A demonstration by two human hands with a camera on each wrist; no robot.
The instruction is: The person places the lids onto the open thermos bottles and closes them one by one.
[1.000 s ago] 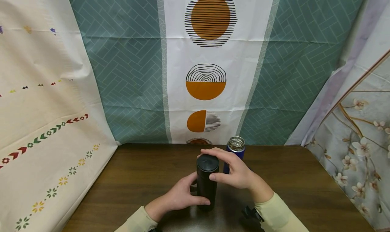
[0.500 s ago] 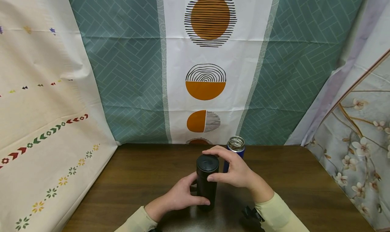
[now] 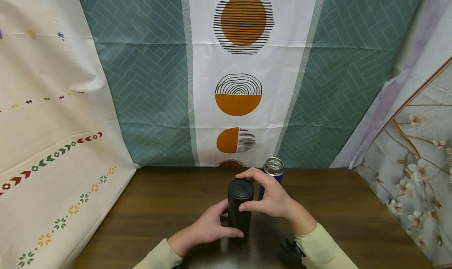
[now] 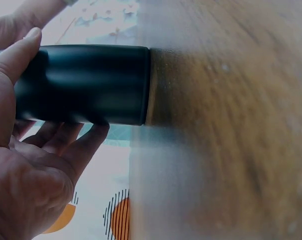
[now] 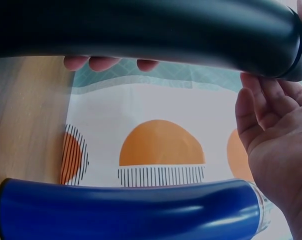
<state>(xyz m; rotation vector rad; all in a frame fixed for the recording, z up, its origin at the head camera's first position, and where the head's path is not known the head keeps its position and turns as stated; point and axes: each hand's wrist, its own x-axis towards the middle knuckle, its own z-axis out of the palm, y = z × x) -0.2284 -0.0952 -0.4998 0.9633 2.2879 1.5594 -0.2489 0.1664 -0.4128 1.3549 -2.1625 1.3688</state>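
A black insulated bottle [image 3: 239, 220] stands upright on the wooden table in the head view, its black lid [image 3: 241, 189] on top. My left hand [image 3: 212, 225] grips the bottle's body, thumb on the near side and fingers behind; the left wrist view shows the fingertips [image 4: 98, 131] against the bottle's side. My right hand [image 3: 273, 196] holds the lid between thumb and fingers. Just behind the right hand stands a blue bottle [image 3: 278, 178] with an uncovered steel mouth, partly hidden by that hand.
The dark wooden table [image 3: 159, 206] reaches back to a green and white patterned cloth [image 3: 152, 104]. A cream embroidered cloth [image 3: 60, 143] hangs at the left, a floral cloth [image 3: 420, 190] at the right.
On the lid, my right thumb has slid slightly to the left and the index fingertip slightly to the right. The left hand and both bottles have stayed in place.
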